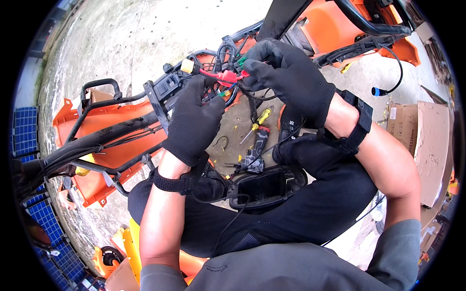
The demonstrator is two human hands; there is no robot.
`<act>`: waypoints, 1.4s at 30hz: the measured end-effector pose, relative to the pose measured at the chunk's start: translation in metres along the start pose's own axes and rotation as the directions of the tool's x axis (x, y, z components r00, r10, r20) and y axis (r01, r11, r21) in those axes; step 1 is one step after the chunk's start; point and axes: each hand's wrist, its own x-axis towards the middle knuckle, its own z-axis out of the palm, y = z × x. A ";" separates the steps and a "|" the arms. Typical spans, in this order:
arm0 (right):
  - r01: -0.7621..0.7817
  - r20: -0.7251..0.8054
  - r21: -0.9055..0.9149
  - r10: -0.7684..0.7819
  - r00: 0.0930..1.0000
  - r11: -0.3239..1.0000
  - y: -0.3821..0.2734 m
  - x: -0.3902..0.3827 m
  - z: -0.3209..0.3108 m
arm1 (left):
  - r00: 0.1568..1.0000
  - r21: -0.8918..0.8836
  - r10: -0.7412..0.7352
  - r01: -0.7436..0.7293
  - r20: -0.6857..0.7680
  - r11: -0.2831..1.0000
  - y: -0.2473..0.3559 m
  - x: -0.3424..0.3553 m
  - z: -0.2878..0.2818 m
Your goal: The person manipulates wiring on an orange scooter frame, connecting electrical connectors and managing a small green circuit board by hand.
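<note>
Both hands wear black gloves over a bundle of wires on a black vehicle frame. My left hand (193,119) is closed at thin wires with a small green connector (221,99). My right hand (296,80) is pinched at red wire connectors (228,76), with green connectors (241,62) by its fingertips. A yellow connector (187,66) sticks up to the left. Below the hands, a yellow-handled screwdriver (261,118) and a grey-and-black power drill (256,153) lie on the concrete. A black display unit (262,186) rests by my legs.
Orange body panels (107,150) and black tubes flank the hands at left and upper right. A loose cable plug (378,91) hangs at right, near cardboard boxes (432,150). Blue plastic grids (43,218) lie at far left, yellow panels (130,242) behind my left arm.
</note>
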 end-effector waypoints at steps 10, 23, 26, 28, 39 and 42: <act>0.024 0.026 -0.096 -0.021 0.999 0.995 -0.003 -0.001 0.007 | 0.996 -0.420 -0.071 0.041 -0.056 0.906 0.011 0.002 0.007; -0.083 -0.046 0.137 0.090 0.995 0.987 -0.013 -0.004 0.005 | 0.994 -0.266 -0.106 0.110 0.029 0.958 -0.002 0.001 0.007; -0.070 -0.033 0.144 0.075 0.997 0.987 -0.013 -0.005 0.005 | 0.993 -0.364 -0.114 0.118 0.031 0.924 0.003 0.001 0.008; -0.043 -0.003 0.092 0.043 0.999 0.995 -0.012 -0.005 0.004 | 0.990 -0.347 -0.134 0.140 0.042 0.927 0.004 0.002 0.005; -0.165 0.061 0.140 0.158 0.986 0.976 -0.006 -0.001 0.000 | 0.994 -0.535 -0.101 0.111 0.048 0.838 -0.005 0.004 0.007; -0.200 0.059 0.242 0.192 0.980 0.949 0.004 0.001 -0.007 | 0.999 -0.510 0.000 0.018 0.034 0.860 -0.014 0.006 0.009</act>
